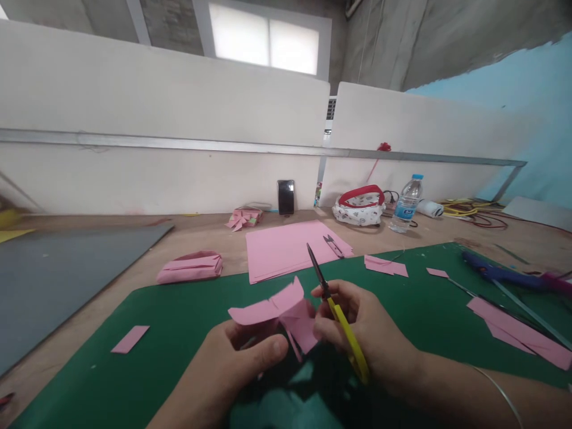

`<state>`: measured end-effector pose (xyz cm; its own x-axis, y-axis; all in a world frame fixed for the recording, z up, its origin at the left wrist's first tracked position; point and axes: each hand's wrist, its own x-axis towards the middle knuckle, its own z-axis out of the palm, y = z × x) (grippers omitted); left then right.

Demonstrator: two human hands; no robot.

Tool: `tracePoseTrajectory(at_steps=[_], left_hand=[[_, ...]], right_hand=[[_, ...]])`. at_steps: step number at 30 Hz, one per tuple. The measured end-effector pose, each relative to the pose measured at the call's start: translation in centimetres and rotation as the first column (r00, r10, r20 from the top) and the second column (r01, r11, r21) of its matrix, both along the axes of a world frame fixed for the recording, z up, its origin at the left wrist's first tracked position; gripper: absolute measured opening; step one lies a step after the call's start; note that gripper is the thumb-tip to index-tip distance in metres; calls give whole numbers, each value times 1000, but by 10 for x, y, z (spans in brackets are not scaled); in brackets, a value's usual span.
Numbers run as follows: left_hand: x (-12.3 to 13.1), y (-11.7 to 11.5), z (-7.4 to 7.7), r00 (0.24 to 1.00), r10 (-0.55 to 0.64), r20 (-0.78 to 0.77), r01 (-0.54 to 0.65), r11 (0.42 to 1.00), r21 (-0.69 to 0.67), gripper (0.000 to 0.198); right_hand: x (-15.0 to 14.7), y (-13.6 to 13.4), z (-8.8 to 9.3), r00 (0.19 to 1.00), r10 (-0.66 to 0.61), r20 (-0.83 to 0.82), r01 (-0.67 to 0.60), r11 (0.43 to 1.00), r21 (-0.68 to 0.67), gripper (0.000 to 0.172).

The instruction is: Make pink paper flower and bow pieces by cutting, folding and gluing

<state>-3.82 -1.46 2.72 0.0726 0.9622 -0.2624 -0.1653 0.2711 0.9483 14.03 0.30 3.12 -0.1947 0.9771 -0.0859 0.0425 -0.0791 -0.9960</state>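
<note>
A folded piece of pink paper point(292, 313), cut into several flaps, is held above the green cutting mat point(187, 322). My left hand point(243, 357) is closed on its lower left side, with the thumb in front. Yellow-handled scissors point(342, 328) rest in my right hand point(364, 328), their dark blades closed and pointing up and away. The fingertips of that hand also touch the right side of the paper. Part of the paper and some fingers are hidden behind it.
Pink sheets point(286, 250) lie beyond the mat with thread snips point(333, 245) on them. Cut pink strips point(522, 333) and a blue glue gun point(500, 268) are at the right. A water bottle point(406, 205), a pouch point(358, 213) and a phone point(286, 197) stand behind.
</note>
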Motion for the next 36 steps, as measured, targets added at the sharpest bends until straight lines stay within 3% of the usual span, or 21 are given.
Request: tracePoseTrajectory(at_steps=[4, 13, 17, 22, 27, 33, 36], left_hand=[[2, -2, 5, 997, 9, -82, -10, 1000, -11, 33], [2, 0, -3, 997, -45, 56, 45, 999, -3, 26], [4, -3, -3, 999, -16, 50, 18, 999, -39, 17], [9, -2, 0, 972, 14, 234, 4, 997, -75, 13], [11, -1, -1, 955, 62, 291, -39, 996, -83, 12], [12, -3, -2, 947, 95, 306, -54, 989, -141, 14], [6, 1, 2, 943, 170, 286, -134, 981, -138, 5]], right_hand=[[-1, -2, 4, 1000, 10, 3, -10, 1000, 7, 34], [-2, -4, 4, 998, 45, 50, -46, 999, 24, 35], [-2, -4, 2, 998, 56, 34, -57, 998, 28, 34], [-3, -5, 0, 997, 74, 33, -75, 997, 24, 35], [-7, -7, -1, 997, 83, 3, -83, 996, 40, 33], [-6, -6, -3, 999, 39, 34, -40, 998, 45, 32], [-5, -7, -3, 996, 53, 74, -58, 996, 69, 33]])
